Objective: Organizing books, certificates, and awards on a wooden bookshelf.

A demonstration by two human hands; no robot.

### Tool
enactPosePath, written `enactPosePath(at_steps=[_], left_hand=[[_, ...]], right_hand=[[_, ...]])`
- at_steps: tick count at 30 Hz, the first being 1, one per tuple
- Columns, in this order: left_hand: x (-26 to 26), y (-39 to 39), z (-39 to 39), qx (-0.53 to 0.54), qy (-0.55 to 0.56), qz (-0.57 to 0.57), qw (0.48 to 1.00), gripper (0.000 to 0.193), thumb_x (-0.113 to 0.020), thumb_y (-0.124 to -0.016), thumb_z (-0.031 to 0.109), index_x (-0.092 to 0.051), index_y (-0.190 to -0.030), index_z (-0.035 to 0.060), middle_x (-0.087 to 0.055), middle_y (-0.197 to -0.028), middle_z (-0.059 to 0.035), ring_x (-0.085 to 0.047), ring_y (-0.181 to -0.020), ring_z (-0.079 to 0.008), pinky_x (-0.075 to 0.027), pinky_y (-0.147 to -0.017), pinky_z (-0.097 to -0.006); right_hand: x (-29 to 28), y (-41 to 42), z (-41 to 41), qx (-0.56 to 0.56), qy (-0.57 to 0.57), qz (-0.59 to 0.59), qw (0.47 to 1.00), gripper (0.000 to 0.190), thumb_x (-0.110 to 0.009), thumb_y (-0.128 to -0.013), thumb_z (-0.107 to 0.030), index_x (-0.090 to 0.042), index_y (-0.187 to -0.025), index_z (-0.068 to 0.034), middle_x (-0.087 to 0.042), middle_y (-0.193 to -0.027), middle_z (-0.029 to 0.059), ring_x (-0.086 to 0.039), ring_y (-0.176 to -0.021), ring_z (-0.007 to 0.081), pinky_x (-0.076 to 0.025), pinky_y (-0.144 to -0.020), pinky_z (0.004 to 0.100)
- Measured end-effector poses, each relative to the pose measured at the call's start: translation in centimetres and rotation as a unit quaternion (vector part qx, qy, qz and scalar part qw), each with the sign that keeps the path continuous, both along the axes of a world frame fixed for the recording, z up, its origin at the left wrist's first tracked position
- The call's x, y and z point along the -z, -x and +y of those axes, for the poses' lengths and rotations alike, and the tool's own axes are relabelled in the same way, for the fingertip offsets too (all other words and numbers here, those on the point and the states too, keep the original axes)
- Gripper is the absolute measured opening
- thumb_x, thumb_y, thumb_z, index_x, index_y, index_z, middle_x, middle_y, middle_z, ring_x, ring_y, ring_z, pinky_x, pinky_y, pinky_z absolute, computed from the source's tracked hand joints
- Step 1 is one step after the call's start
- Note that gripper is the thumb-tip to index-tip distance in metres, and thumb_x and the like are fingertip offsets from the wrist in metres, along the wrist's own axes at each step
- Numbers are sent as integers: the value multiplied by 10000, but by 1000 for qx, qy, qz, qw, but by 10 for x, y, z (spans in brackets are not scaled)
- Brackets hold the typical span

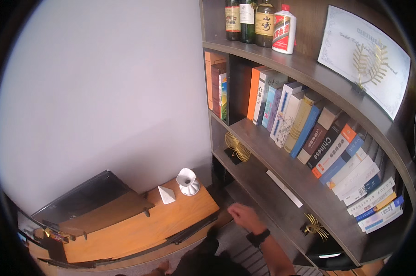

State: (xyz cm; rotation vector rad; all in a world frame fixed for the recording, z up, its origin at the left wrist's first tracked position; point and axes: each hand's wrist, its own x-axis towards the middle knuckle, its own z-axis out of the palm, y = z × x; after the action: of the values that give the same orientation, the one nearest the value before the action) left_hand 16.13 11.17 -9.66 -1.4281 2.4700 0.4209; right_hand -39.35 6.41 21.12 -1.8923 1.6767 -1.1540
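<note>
My right hand, with a black band on its wrist, hangs in the air between the wooden cabinet and the dark bookshelf. Its fingers are curled in and nothing shows in them. Low at the bottom edge, my left hand is mostly hidden beside my dark clothing, so its fingers are hard to make out. On the cabinet top stand a white fluted vase and a small white pyramid ornament. Left of them stands a flat-screen television on short feet.
A row of books leans along the middle shelf. Several liquor bottles and a framed certificate stand above. Gold wire ornaments and a white strip occupy lower shelves. A wrapped packet lies near the television's left end.
</note>
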Motion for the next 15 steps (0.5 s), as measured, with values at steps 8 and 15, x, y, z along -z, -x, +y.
enactPosePath(at_steps=[8,15], left_hand=[[-71,25,-20,-114,-127,123,978,309,-478,-1048,227,-661,-1176,13,-742,-1036,-158,-722,-895,-293,-583,-781,-419],[-49,6,-44,-237,-249,199,918,317,-492,-1059,242,-643,-1205,5,-734,-1006,-131,-703,-856,-244,-576,-760,-377]], right_hand=[[424,26,250,-85,-388,250,883,348,-525,-989,-288,-719,-1173,-65,-743,-1091,179,-721,-946,378,-551,-885,517],[343,-1,281,8,-563,-98,820,260,-564,-992,-205,-701,-1136,-37,-744,-985,179,-697,-805,349,-574,-740,496]])
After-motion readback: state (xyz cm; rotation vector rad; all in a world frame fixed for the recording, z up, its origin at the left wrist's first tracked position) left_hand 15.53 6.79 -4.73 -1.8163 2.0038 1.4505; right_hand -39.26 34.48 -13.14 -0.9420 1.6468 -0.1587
